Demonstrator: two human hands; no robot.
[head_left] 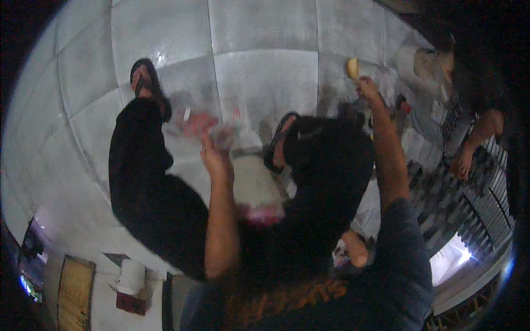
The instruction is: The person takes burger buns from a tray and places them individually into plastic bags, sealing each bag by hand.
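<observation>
My left hand [212, 154] is closed on a clear plastic bag [196, 122] with red and white on it or in it. Motion smears the bag, so its contents cannot be made out. It hangs between my spread legs, above the pale tiles. Far to the right, my right hand [366, 87] reaches out with its fingers drawn together. At its fingertips is a small yellow oval thing [353, 68], perhaps a piece of food; its kind is unclear. The fingers seem to grip its near end.
I sit with dark trousers and sandalled feet [146, 80] on a tiled floor [265, 27]. A pale stool-like surface [254, 179] shows between my legs. At right, another person's hand [462, 164] hangs down near dark railings [491, 187]. A white container [131, 276] stands lower left.
</observation>
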